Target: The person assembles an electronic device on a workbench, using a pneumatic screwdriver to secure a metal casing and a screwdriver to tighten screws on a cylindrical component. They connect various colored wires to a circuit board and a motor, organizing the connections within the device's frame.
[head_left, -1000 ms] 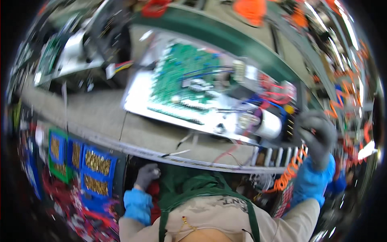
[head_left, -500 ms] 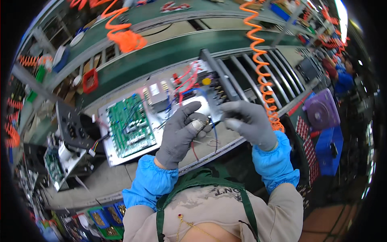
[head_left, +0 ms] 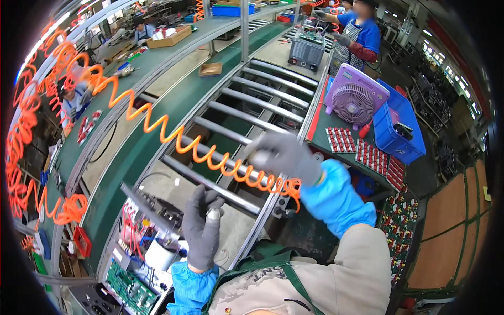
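Note:
My left hand (head_left: 202,231), in a grey glove with a light wrap on the thumb, is beside the black upright panel (head_left: 147,210) of an opened electrical unit. Its fingers are curled in toward the thumb; whatever they hold, if anything, is too small to make out. Grey-gloved too, my right hand (head_left: 289,157) is stretched forward over the metal rollers (head_left: 236,136), its fingers smeared by motion. Below it hangs an orange coiled air hose (head_left: 231,170). On the unit, a green circuit board (head_left: 131,287) and red wires (head_left: 134,233) show left of my left hand.
Right of the rollers, a side table bears a purple fan (head_left: 354,102), a blue bin (head_left: 401,134) and trays of red-and-white parts (head_left: 341,140). A co-worker (head_left: 359,37) stands beyond it, near a grey unit (head_left: 306,52). A green conveyor belt (head_left: 123,173) runs along the left.
The view has swung right. My hands, close together over the unit before, are now apart: the right has moved out over the rollers, while the left stays by the unit.

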`<state>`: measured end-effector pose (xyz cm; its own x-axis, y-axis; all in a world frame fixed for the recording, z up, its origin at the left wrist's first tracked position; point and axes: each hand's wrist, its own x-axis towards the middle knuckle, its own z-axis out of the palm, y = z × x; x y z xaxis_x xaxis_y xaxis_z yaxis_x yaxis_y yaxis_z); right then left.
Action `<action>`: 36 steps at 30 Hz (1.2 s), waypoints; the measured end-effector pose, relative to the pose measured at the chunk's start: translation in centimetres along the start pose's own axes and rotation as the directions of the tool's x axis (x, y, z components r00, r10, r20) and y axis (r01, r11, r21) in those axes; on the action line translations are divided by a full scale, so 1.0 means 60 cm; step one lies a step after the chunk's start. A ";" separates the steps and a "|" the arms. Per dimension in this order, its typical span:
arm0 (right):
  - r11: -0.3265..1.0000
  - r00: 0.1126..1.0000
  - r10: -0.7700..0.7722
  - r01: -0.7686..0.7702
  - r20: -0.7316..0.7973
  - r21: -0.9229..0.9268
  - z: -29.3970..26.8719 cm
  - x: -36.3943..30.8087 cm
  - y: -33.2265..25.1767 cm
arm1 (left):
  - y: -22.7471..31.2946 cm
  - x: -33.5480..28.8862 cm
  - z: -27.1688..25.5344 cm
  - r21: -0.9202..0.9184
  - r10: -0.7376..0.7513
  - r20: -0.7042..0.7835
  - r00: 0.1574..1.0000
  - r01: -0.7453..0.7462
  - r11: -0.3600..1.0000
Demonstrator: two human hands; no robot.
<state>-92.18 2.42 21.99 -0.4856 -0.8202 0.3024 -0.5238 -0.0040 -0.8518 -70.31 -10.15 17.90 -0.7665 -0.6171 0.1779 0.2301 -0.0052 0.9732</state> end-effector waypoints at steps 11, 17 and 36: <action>0.916 0.414 0.365 -0.319 -0.834 0.243 -0.557 0.063 0.359 | -0.034 0.039 -0.018 0.412 -0.144 -0.179 0.973 0.207 0.887; 0.892 0.348 0.397 -0.363 -0.849 0.269 -0.645 0.111 0.460 | -0.035 0.058 -0.017 0.554 -0.246 -0.199 0.949 0.316 0.770; 0.343 0.761 -0.003 -0.608 -0.648 -0.716 -0.821 0.184 0.516 | -0.059 0.123 0.006 0.854 -0.201 -0.059 0.978 0.153 0.496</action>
<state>-148.24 21.40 20.00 -0.8217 -0.2537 0.5104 -0.3854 0.9070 -0.1696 -77.02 -14.40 15.81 -0.7606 -0.6486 -0.0298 -0.5155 0.5753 0.6351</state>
